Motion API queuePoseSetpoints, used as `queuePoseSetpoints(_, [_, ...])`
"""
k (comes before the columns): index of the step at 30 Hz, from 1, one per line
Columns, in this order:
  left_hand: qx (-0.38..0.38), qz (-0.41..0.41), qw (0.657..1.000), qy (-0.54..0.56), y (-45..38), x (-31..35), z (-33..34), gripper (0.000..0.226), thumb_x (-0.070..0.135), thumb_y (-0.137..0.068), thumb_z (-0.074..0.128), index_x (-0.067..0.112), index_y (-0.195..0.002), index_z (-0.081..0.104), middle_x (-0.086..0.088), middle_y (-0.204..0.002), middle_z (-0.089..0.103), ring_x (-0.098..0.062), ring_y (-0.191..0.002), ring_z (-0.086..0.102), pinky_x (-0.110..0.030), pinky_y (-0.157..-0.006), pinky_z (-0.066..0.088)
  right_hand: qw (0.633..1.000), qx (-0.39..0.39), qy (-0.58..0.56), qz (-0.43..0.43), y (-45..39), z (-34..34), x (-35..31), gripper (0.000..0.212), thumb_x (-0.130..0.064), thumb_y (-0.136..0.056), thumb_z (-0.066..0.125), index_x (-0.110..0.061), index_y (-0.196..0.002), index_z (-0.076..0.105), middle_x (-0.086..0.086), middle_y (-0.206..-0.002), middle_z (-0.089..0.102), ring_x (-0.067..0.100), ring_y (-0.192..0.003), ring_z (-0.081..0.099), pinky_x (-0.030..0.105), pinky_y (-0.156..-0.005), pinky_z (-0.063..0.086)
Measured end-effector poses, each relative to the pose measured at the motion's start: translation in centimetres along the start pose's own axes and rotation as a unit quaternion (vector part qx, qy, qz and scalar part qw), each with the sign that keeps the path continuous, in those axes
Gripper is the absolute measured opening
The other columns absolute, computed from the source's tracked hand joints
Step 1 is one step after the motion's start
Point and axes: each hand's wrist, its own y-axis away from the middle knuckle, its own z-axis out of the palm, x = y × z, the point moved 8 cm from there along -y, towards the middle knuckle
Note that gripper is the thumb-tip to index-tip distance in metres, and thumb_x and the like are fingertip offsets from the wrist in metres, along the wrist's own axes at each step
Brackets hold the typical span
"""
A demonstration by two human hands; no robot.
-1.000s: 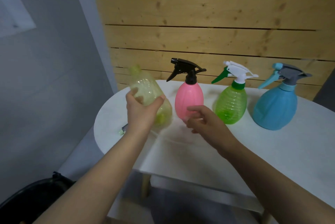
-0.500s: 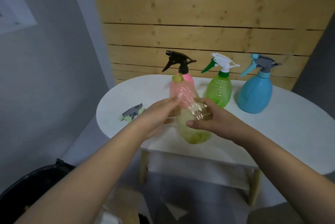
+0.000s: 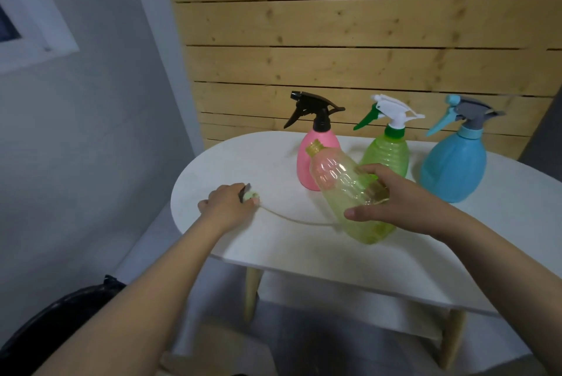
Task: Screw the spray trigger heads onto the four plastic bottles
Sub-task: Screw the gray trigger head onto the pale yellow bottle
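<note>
Bottles stand and lean on the white table [image 3: 304,254]: three already wear their spray heads and one does not. The yellow-green bottle [image 3: 349,190] has a bare threaded neck [image 3: 314,146] and tilts up and to the left, its base low near the table's front part. The right hand [image 3: 386,196] is wrapped around its middle, thumb on the near side and fingers over the far side.

The left hand [image 3: 226,202] lies on the table well to the left of that bottle, fingers curled down over the loose spray head [image 3: 248,193]; only a dark bit and a pale green bit of it show beyond the fingers. Its thin dip tube [image 3: 292,217] trails across the tabletop toward the bottle.

Behind, in a row against the wooden slat wall [image 3: 349,41], stand the pink bottle [image 3: 307,159] with a black head, the green bottle [image 3: 387,153] with a white and green head, and the blue bottle [image 3: 453,162] with a grey and blue head. The pink one is partly hidden by the tilted bottle.

A black bin [image 3: 48,324] sits on the floor at lower left.
</note>
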Motion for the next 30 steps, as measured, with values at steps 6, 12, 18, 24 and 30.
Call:
queuePoseSetpoints(6, [-0.023, -0.003, 0.997, 0.071, -0.5, -0.2, 0.3, 0.022, 0.043, -0.081, 0.061, 0.025, -0.076, 0.05, 0.003, -0.092, 0.054, -0.028, -0.1, 0.056, -0.039, -0.087, 0.039, 0.996, -0.033, 0.084, 0.007, 0.1, -1.1, 1.5, 0.087, -0.042, -0.059, 0.084, -0.04, -0.131, 0.037, -0.012, -0.107, 0.051, 0.006, -0.092, 0.054, 0.011, -0.063, 0.042])
queuePoseSetpoints(12, [0.018, 0.022, 0.983, 0.18, -0.7, 0.7, 0.0, 0.017, 0.027, -0.08, 0.067, 0.021, -0.078, 0.052, -0.002, -0.09, 0.054, -0.024, -0.084, 0.051, -0.034, -0.076, 0.04, 0.991, 0.012, 0.134, 0.005, 1.2, -4.0, 3.9, 0.092, -0.03, -0.06, 0.086, -0.031, -0.137, 0.035, 0.004, -0.133, 0.048, 0.016, -0.115, 0.047, 0.026, -0.089, 0.038])
queuePoseSetpoints(18, [0.043, 0.027, 0.942, 0.33, -0.3, 1.5, -0.8, 0.036, 0.025, -0.082, 0.067, 0.014, -0.115, 0.058, -0.003, -0.109, 0.059, -0.024, -0.099, 0.056, -0.038, -0.088, 0.045, 0.986, 0.051, 0.156, 0.006, 2.5, -6.3, 5.4, 0.09, -0.02, -0.06, 0.087, -0.026, -0.135, 0.037, 0.002, -0.132, 0.046, 0.019, -0.117, 0.043, 0.026, -0.086, 0.034])
queuePoseSetpoints(24, [0.075, 0.05, 0.929, 0.358, -0.1, 2.5, -1.0, 0.042, 0.023, -0.083, 0.066, 0.013, -0.123, 0.055, -0.004, -0.117, 0.059, -0.024, -0.109, 0.056, -0.034, -0.091, 0.043, 0.988, 0.048, 0.147, 0.002, 3.0, -6.7, 5.9, 0.089, -0.019, -0.059, 0.087, -0.028, -0.132, 0.036, -0.001, -0.125, 0.046, 0.02, -0.112, 0.046, 0.028, -0.081, 0.036])
queuePoseSetpoints(30, [0.112, 0.031, 0.931, 0.345, -0.4, 2.0, -1.2, 0.051, 0.022, -0.083, 0.067, 0.007, -0.129, 0.051, -0.008, -0.122, 0.058, -0.022, -0.101, 0.052, -0.03, -0.085, 0.038, 0.988, 0.06, 0.145, -0.002, 3.1, -7.1, 5.7, 0.089, -0.021, -0.06, 0.087, -0.031, -0.132, 0.036, -0.006, -0.125, 0.043, 0.017, -0.11, 0.044, 0.027, -0.079, 0.035])
